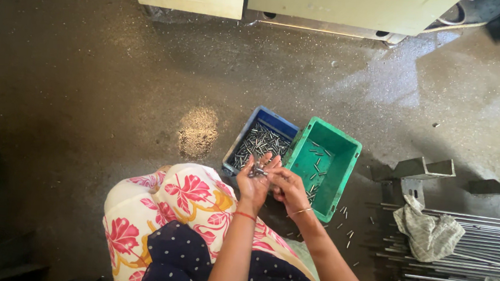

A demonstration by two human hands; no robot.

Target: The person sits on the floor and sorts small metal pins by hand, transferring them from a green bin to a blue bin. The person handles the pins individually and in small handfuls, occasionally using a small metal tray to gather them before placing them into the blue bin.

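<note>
The left hand [254, 181] is cupping small metal pins [257, 171], fingers curled around them. The right hand [285, 185] is pinching one; best dropping it squarely into the green bin [343, 160]

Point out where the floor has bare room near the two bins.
Bare: floor left of the blue bin, and beyond the green bin toward the cabinets. Crowded: right, steel rods, rag, brackets, scattered pins.

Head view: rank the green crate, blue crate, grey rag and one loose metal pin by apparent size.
1. Green crate
2. Blue crate, partly hidden by the hands, so unsure against the green one
3. Grey rag
4. Loose metal pin
</note>
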